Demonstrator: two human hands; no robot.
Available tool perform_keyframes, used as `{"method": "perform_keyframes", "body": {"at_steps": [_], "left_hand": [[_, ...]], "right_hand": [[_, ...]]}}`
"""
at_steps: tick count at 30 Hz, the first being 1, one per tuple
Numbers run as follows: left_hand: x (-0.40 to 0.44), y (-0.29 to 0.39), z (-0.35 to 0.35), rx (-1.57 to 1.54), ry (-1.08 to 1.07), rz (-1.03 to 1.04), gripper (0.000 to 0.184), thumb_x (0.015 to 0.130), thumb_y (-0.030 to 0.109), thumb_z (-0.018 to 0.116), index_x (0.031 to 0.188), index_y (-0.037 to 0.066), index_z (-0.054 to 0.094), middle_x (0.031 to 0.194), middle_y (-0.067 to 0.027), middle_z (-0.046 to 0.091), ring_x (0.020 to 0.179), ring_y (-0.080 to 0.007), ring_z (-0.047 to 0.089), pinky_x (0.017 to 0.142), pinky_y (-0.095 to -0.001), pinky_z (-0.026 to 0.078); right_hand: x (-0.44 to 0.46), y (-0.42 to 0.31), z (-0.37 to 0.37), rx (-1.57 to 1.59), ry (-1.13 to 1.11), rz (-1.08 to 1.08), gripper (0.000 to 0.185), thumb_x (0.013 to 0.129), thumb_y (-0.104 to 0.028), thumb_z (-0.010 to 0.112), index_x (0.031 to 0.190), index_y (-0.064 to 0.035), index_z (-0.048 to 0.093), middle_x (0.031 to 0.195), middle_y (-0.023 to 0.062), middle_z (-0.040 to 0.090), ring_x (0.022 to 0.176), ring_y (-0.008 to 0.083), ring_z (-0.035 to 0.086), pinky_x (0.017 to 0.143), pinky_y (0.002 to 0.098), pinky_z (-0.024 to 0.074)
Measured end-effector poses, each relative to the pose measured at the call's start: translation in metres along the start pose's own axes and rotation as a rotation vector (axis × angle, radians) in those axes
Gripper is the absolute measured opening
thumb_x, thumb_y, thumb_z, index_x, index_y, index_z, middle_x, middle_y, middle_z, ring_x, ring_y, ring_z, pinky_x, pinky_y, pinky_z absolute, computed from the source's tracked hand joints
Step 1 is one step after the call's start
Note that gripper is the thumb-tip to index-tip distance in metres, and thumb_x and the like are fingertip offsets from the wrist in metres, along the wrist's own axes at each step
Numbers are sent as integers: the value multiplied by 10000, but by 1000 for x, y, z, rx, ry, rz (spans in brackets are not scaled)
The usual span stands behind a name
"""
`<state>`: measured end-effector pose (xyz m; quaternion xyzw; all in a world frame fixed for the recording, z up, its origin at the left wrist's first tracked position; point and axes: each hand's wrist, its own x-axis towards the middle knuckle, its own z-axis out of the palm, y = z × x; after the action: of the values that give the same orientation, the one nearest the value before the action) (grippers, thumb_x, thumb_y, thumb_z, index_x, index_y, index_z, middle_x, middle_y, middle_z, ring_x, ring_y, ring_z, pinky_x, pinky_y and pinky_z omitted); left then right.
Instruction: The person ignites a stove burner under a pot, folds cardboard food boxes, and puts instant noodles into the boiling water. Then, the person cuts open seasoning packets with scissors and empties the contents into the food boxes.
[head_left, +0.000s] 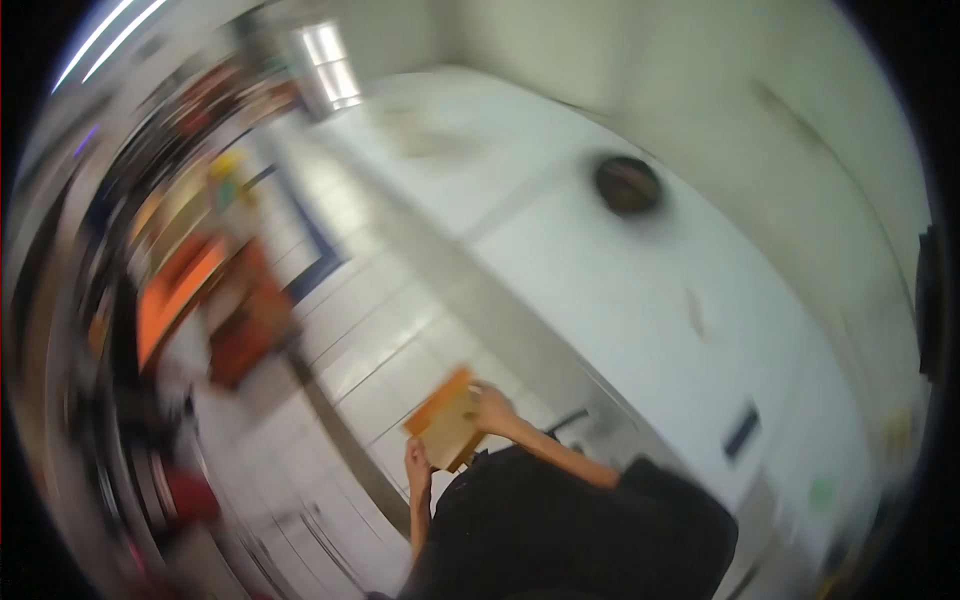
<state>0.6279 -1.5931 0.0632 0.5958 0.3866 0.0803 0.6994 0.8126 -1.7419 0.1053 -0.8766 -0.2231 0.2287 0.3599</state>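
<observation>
Both hands hold a flat tan piece with an orange upper edge [447,425], which looks like a small cardboard box or folder; blur hides its exact kind. It is held tilted in front of my body, over the tiled floor. On its left lower edge my left hand [418,460] is closed, with the thumb upward along the side. My right hand [492,410] grips the opposite side near the top corner, its fingers partly hidden by blur.
A long white table [560,260] runs along the wall to my right. On it are a dark round object [627,185] and a small black rectangular object [741,431]. Orange boxes or bins [250,320] stand at the left beyond the tiled floor [370,340].
</observation>
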Motion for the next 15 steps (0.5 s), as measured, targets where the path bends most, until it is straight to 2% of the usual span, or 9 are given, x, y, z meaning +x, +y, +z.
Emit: {"method": "perform_keyframes", "body": {"at_steps": [1, 2, 3, 4, 5, 6, 9, 12, 15], "left_hand": [[5, 21, -16, -40, 6, -26, 409, 1022, 378, 427, 1233, 58, 568, 1059, -79, 649, 985, -187, 622, 815, -333, 531], [16, 26, -33, 49, 73, 203, 423, 1009, 380, 461, 1218, 37, 591, 1073, -103, 672, 952, -217, 653, 821, -345, 524], [18, 32, -52, 235, 226, 286, 440, 993, 397, 479, 1203, 32, 610, 1089, -157, 681, 948, -270, 676, 841, -373, 515], [28, 28, -69, 299, 345, 209, 430, 975, 398, 497, 1181, 44, 630, 1030, -184, 692, 980, -314, 673, 853, -395, 515], [22, 43, -83, 375, 453, 184, 410, 968, 386, 504, 1167, 57, 644, 1022, -179, 693, 985, -318, 670, 862, -399, 513], [19, 63, -99, 454, 544, 150, 390, 960, 374, 510, 1153, 69, 658, 1013, -175, 695, 990, -322, 666, 872, -403, 512], [42, 57, -162, 376, 757, 172, 350, 952, 339, 518, 1144, 89, 672, 1021, -148, 700, 989, -317, 667, 858, -397, 523], [58, 48, -219, 92, 674, 140, 314, 969, 251, 496, 1135, 57, 679, 1094, -146, 688, 1051, -297, 653, 906, -357, 503], [86, 60, -281, 0, 581, 118, 351, 993, 289, 495, 1240, 75, 620, 1135, -123, 679, 1054, -227, 647, 922, -342, 494]], "right_hand": [[12, -3, 21, -33, 34, -22, 633, 688, -308, 788, 1193, 6, 570, 1037, 235, 658, 1000, 372, 631, 862, 438, 515], [36, 18, 55, 27, -47, -5, 640, 688, -330, 794, 1186, 7, 576, 1057, 240, 659, 1021, 381, 627, 865, 432, 512], [47, 8, 66, 76, -172, 82, 730, 698, -361, 782, 1257, 30, 523, 989, 255, 676, 975, 392, 649, 833, 414, 520], [59, 5, 88, -57, -111, -111, 696, 704, -385, 778, 1231, 10, 551, 992, 280, 668, 968, 386, 657, 830, 426, 521], [67, -22, 97, -136, -251, 8, 590, 755, -364, 729, 1196, -1, 580, 995, 287, 664, 959, 393, 658, 833, 450, 516], [75, -38, 119, -168, -179, -60, 449, 813, -311, 660, 1130, 4, 613, 970, 273, 671, 931, 411, 656, 807, 469, 513], [116, -78, 168, -141, -136, -314, 332, 854, -220, 591, 1081, 20, 625, 931, 249, 680, 880, 404, 658, 767, 451, 511], [162, -124, 180, 0, -313, -357, 327, 875, -165, 562, 1140, 22, 600, 937, 194, 693, 825, 313, 671, 738, 405, 516], [199, -187, 218, 197, -509, -271, 333, 904, -135, 539, 1198, 16, 584, 985, 129, 687, 823, 209, 648, 727, 352, 518]]}}
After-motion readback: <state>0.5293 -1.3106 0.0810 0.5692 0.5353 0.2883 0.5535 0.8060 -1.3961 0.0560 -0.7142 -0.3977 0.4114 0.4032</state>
